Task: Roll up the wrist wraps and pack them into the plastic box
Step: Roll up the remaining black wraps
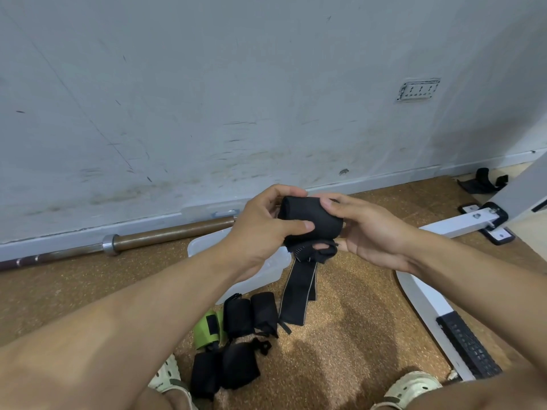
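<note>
Both hands, left hand [260, 229] and right hand [367, 232], grip 1 half-rolled black wrist wrap [310, 221]; its tail [297, 294] hangs; next, wind that in, then the plastic box [266, 269].

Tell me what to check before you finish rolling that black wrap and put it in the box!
1. Both hands hold the roll: ok. The left hand and right hand grip the black wrap.
2. Wrap fully rolled: not ok. Its loose tail hangs down to the floor.
3. Plastic box within reach: ok, it sits on the floor just under the hands.
4. Room in the box: cannot tell, the arms hide most of it.
5. Other wraps ready: ok. Four black rolled wraps and a green wrap lie on the floor beside the box, not packed yet.
</note>
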The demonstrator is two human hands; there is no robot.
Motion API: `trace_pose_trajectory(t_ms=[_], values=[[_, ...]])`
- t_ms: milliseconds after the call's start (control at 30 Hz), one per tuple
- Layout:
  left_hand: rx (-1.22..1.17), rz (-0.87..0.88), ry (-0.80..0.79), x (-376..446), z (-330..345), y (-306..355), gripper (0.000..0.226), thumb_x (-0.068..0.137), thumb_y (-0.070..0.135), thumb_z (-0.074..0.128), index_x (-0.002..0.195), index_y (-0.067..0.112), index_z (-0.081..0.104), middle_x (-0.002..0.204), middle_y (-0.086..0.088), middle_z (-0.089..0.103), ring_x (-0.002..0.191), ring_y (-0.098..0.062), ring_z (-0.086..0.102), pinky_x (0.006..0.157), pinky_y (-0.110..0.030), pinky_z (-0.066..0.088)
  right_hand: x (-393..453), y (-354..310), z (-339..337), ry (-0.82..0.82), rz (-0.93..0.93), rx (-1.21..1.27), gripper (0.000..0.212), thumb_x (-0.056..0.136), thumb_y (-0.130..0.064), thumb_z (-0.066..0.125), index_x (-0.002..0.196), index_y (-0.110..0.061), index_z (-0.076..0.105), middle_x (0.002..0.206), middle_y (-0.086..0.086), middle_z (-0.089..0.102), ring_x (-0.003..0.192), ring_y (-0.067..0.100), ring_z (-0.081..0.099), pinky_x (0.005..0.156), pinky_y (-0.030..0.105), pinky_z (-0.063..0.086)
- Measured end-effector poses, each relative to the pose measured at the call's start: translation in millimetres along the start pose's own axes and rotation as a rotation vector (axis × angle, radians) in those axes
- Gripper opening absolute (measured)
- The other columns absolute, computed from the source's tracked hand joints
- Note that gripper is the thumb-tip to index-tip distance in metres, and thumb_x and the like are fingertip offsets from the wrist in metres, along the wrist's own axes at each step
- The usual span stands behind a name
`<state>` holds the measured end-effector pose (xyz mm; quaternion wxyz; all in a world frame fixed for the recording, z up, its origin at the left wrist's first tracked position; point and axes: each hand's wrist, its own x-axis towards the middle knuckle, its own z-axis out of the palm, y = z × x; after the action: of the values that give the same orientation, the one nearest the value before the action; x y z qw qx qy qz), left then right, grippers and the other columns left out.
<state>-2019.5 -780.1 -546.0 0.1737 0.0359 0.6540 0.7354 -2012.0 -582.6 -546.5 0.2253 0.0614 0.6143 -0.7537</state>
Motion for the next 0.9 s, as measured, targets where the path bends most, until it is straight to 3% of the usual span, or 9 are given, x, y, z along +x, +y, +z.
trace_pose_trajectory(t_ms=[167,333,433,533,600,667,700,833,900], values=[[-0.140,-0.174,0.071,3.2,2.4,3.3,0.040,0.092,0.023,0.074,0.128,0.016,0.059,0.125,-0.009,0.065,0.103,-0.021,0.068,0.084,-0.041,0.062,-1.0,1.3,5.9,0.065,-0.096,0.011,0.050,0.080,-0.016,0.073,0.130,-0.013,0.063,0.117,0.010,0.069,0.095,0.023,0.074,0.076,0.036,0.063],[-0.105,-0.263,0.141,0.0,14.2,-7.0,0.039,0.102,0.048,0.054,0.126,0.017,0.057,0.119,-0.007,0.068,0.100,-0.021,0.071,0.078,-0.036,0.062,-4.9,12.7,21.9,0.123,-0.187,-0.237,0.052,0.092,-0.002,0.070,0.137,-0.026,0.060,0.117,0.004,0.070,0.100,0.017,0.073,0.092,0.039,0.060],[-0.024,-0.196,0.276,-3.4,19.8,-14.1,0.039,0.102,0.057,0.045,0.123,0.025,0.054,0.115,-0.004,0.067,0.092,-0.019,0.071,0.064,-0.028,0.058,-3.7,20.6,34.4,0.145,-0.167,-0.343,0.066,0.091,-0.023,0.072,0.149,-0.042,0.044,0.136,0.002,0.064,0.122,0.016,0.063,0.112,0.041,0.047],[0.078,-0.130,0.338,-6.2,18.8,-16.6,0.043,0.102,0.058,0.044,0.130,0.026,0.050,0.115,-0.001,0.066,0.090,-0.014,0.069,0.053,-0.022,0.055,-2.0,26.5,42.1,0.133,-0.114,-0.380,0.098,0.073,-0.053,0.072,0.159,-0.046,0.024,0.152,-0.007,0.052,0.142,0.014,0.047,0.123,0.041,0.032],[0.164,-0.104,0.362,-5.6,15.3,-18.8,0.044,0.102,0.056,0.046,0.135,0.027,0.046,0.119,-0.001,0.063,0.092,-0.015,0.067,0.057,-0.027,0.057,-0.9,31.2,43.1,0.127,-0.114,-0.378,0.093,0.086,-0.040,0.076,0.162,-0.038,0.022,0.143,-0.010,0.058,0.132,0.007,0.055,0.113,0.032,0.044],[0.253,-0.088,0.373,-3.9,13.1,-21.5,0.045,0.100,0.055,0.050,0.136,0.030,0.043,0.124,-0.005,0.061,0.101,-0.021,0.066,0.072,-0.037,0.060,-3.3,32.7,46.7,0.125,-0.130,-0.363,0.081,0.098,-0.015,0.069,0.163,-0.026,0.023,0.129,-0.011,0.065,0.113,-0.001,0.065,0.093,0.020,0.054],[0.277,-0.088,0.377,-3.1,13.0,-23.3,0.044,0.100,0.054,0.052,0.135,0.030,0.043,0.124,-0.006,0.061,0.103,-0.024,0.065,0.077,-0.040,0.059,-4.5,34.1,47.9,0.139,-0.141,-0.370,0.081,0.098,-0.008,0.068,0.163,-0.023,0.023,0.126,-0.010,0.066,0.108,-0.001,0.066,0.091,0.019,0.055],[0.216,-0.136,0.398,-4.5,11.6,-26.8,0.041,0.099,0.054,0.054,0.127,0.024,0.047,0.116,-0.002,0.062,0.097,-0.023,0.067,0.062,-0.034,0.058,-6.3,36.5,51.5,0.178,-0.203,-0.429,0.086,0.095,-0.003,0.069,0.164,-0.027,0.022,0.120,0.003,0.071,0.107,0.025,0.071,0.097,0.045,0.059],[0.111,-0.183,0.414,-7.2,10.7,-27.0,0.043,0.099,0.055,0.054,0.126,0.023,0.049,0.114,-0.002,0.065,0.095,-0.022,0.069,0.063,-0.035,0.061,-4.8,33.6,50.3,0.163,-0.227,-0.468,0.087,0.094,-0.005,0.072,0.162,-0.030,0.024,0.112,-0.002,0.073,0.104,0.018,0.072,0.094,0.039,0.060]])
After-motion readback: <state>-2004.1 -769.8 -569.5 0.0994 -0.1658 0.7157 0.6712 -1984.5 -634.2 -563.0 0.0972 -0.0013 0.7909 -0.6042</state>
